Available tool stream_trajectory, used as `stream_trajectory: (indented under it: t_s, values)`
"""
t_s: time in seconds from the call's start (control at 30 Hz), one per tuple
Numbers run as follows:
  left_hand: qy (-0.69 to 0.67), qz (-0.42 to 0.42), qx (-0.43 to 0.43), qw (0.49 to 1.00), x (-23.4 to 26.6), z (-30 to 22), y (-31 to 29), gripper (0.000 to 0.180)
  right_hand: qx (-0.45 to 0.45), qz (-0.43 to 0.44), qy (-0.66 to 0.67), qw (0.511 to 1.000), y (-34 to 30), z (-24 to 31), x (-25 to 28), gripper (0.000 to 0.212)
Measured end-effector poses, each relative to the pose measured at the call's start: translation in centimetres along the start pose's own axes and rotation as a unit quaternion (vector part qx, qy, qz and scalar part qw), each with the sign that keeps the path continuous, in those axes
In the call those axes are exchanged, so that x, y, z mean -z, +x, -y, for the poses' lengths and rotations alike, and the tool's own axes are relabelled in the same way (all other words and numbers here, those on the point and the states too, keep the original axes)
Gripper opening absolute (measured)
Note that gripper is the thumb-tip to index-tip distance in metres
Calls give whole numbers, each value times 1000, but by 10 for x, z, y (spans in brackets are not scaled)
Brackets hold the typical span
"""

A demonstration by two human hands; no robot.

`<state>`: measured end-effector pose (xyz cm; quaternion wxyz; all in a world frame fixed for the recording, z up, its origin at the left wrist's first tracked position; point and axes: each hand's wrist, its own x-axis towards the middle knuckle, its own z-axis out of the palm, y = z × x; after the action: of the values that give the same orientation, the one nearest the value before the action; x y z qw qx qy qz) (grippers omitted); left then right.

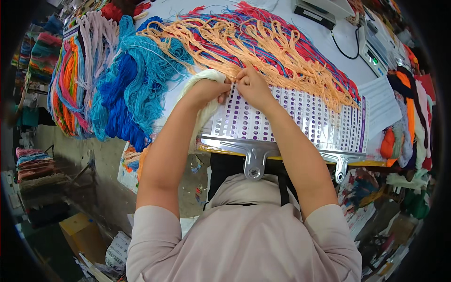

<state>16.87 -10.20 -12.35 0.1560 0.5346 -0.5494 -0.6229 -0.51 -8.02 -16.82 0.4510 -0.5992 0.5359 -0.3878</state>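
A hank of cream-white thread [210, 75] drapes over my left hand [209, 92], whose curled fingers grip it. Its tail hangs down past the front edge of the table. Close beside it, my right hand [254, 88] is pinched at the top edge of a white card punched with rows of holes [300, 117]; what lies between those fingertips is too small to make out. Looped peach threads [225, 35] fan out from the card's top edge, over red threads [244, 9] and blue ones. Two metal clips [255, 162] grip the card's near edge.
Bright blue hanks [123, 80] and turquoise thread [145, 61] lie to the left, beside multicoloured hanks [70, 89] hanging over the edge. At the back right stand scales [373, 56] with a black cable [345, 54]. White paper [383, 103] and more yarn [408, 108] lie right.
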Motion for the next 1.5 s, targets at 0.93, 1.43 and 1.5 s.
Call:
stream_trajectory:
  t_s: [0.93, 1.43, 1.5]
  values:
    - [-260, -126, -83, 954, 175, -23, -8, 13, 28, -17, -166, 986, -21, 10, 25, 17]
    - [-257, 79, -187, 945, 18, -87, -84, 54, 97, -72, 157, 980, -46, 106, -1, 19]
    - [-289, 163, -160, 930, 0, -85, -94, 55, 126, -63, 221, 965, -51, 123, 3, 21]
